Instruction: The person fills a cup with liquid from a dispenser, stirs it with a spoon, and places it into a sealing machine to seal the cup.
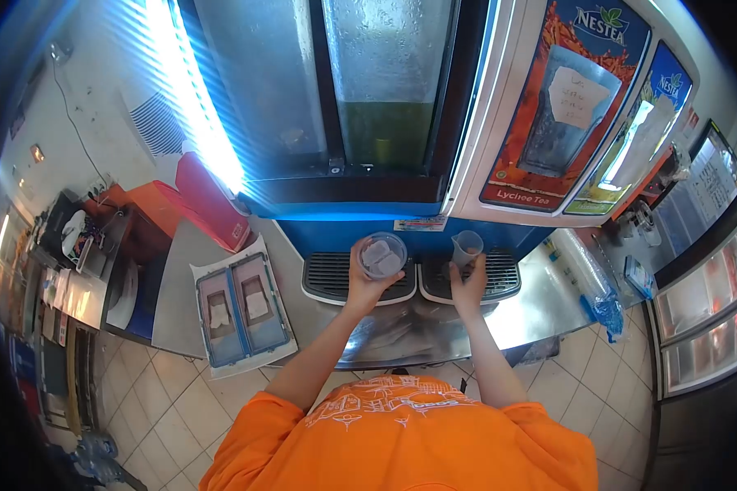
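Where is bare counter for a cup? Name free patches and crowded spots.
Free: steel counter between the right drip tray and plastic sleeve, and left of the divided tray. Crowded: over both drip trays, where the left hand holds a clear cup and the right hand a smaller cup.

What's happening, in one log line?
left hand: holds clear round plastic cup, pale chunks inside; right hand: holds small translucent plastic beaker; nearby: black slatted trays

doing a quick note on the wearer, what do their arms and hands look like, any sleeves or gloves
The left hand and right hand are ungloved, the forearms bare. The orange sleeves match a shirt with white line drawings.
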The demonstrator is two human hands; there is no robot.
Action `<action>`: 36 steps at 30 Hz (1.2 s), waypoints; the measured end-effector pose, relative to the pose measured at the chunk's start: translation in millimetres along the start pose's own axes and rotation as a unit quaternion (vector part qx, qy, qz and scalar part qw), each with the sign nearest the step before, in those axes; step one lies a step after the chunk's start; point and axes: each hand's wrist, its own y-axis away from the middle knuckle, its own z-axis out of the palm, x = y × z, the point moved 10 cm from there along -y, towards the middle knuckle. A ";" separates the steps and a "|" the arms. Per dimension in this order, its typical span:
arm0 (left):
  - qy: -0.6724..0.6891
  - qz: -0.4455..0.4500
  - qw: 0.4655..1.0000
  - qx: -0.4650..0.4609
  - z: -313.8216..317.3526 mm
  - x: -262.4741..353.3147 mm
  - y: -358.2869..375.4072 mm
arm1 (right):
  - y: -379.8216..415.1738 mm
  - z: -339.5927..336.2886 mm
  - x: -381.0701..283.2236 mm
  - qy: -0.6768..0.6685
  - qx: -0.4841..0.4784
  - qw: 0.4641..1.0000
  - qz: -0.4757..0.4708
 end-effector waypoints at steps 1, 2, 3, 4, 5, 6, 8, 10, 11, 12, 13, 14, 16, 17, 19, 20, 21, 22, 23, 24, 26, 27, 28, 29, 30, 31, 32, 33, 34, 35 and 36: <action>-0.009 -0.002 1.000 -0.001 0.1 -8.2 0.6 | 0.1 0.5 -2.5 0.006 -0.003 1.000 -0.003; -0.008 -0.004 1.000 -0.001 1.1 -11.3 -0.1 | 0.1 0.5 -4.8 0.013 -0.006 1.000 -0.007; 0.004 -0.006 1.000 -0.003 1.9 -14.1 -2.3 | -0.2 0.8 -2.4 0.013 -0.005 1.000 -0.006; 0.016 -0.007 1.000 -0.004 2.0 -16.5 -4.1 | -0.8 1.1 -0.4 0.014 0.001 1.000 -0.015; 0.016 -0.008 1.000 -0.005 2.2 -16.2 -4.3 | -0.7 0.5 -1.6 0.016 0.006 1.000 -0.024; -0.020 0.002 1.000 -0.006 3.0 -13.7 -4.3 | -0.3 0.3 -1.4 0.016 0.007 1.000 -0.024; -0.056 0.014 0.998 -0.008 5.7 -13.4 -3.2 | -1.0 0.8 -1.2 0.006 0.004 1.000 -0.023; 0.015 0.035 0.999 0.028 0.9 -14.5 6.6 | -0.9 1.0 0.2 0.004 0.005 1.000 -0.021; 0.015 0.036 0.999 0.028 -1.1 -9.5 10.9 | -1.4 1.2 1.5 0.003 0.006 1.000 -0.019; -0.078 0.049 0.995 0.042 -6.8 3.5 15.8 | -2.6 1.6 2.5 0.002 0.007 1.000 -0.020; -0.171 0.062 0.982 0.056 -10.8 13.2 18.3 | -3.6 1.4 4.4 0.009 0.008 1.000 -0.017; -0.172 0.062 0.982 0.056 -10.9 14.5 17.1 | -3.2 0.8 4.9 0.016 0.009 1.000 -0.012; -0.099 0.014 0.995 0.028 -4.9 6.1 11.8 | -2.0 0.4 4.5 0.011 0.007 1.000 -0.011; -0.100 0.016 0.994 0.029 -4.1 8.2 9.5 | -3.1 0.4 1.2 0.005 0.006 1.000 -0.012; -0.115 -0.007 0.993 0.014 0.4 7.2 3.0 | -0.5 1.1 -27.6 -0.033 -0.002 0.999 -0.013; -0.114 -0.005 0.993 0.014 0.6 6.8 1.4 | 2.0 4.7 -37.9 -0.069 -0.010 0.997 -0.011; -0.105 -0.010 0.994 0.024 -1.1 3.5 0.7 | 3.9 17.2 -39.8 -0.090 -0.049 0.995 -0.002; -0.096 -0.015 0.995 0.033 -2.7 0.3 0.8 | 5.9 21.2 -47.4 -0.090 -0.048 0.995 -0.002; -0.096 -0.015 0.995 0.032 -2.8 -2.3 1.5 | 7.8 29.8 -72.6 -0.086 -0.079 0.993 -0.032; -0.098 -0.010 0.994 0.036 -4.1 -3.3 2.3 | 9.1 38.6 -93.2 -0.082 -0.110 0.989 -0.062; -0.100 -0.004 0.994 0.043 -7.3 -5.6 3.1 | 6.8 48.9 -106.6 -0.094 -0.141 0.983 -0.062; -0.104 -0.004 0.994 0.038 -7.9 -6.9 2.4 | 4.6 50.3 -109.3 -0.097 -0.142 0.984 -0.044; -0.107 -0.003 0.994 0.032 -8.4 -8.0 1.2 | 3.2 51.9 -109.4 -0.101 -0.143 0.984 -0.026; -0.107 -0.002 0.994 0.034 -9.6 -1.2 0.2 | 4.0 51.8 -108.6 -0.101 -0.144 0.984 -0.028; -0.113 0.031 0.993 0.030 -8.5 12.1 -0.9 | 4.4 45.7 -104.9 -0.094 -0.124 0.987 -0.032; -0.119 0.066 0.990 0.025 -7.3 25.6 -2.2 | 4.1 39.4 -100.6 -0.087 -0.104 0.990 -0.037; -0.119 0.067 0.990 0.026 -7.2 42.5 -4.4 | 5.0 36.7 -94.3 -0.087 -0.104 0.990 -0.038; -0.117 0.045 0.992 0.027 -6.8 59.2 -6.5 | 7.0 30.5 -82.4 -0.073 -0.092 0.993 -0.025; -0.114 0.023 0.993 0.028 -6.3 65.8 -8.2 | 9.5 24.6 -70.9 -0.058 -0.081 0.995 -0.012; -0.113 0.022 0.993 0.029 -5.4 66.3 -9.4 | 11.9 21.8 -59.3 -0.061 -0.078 0.995 0.015; -0.094 0.021 0.994 0.048 -8.2 66.6 -9.9 | 13.6 19.2 -53.9 -0.061 -0.079 0.995 0.015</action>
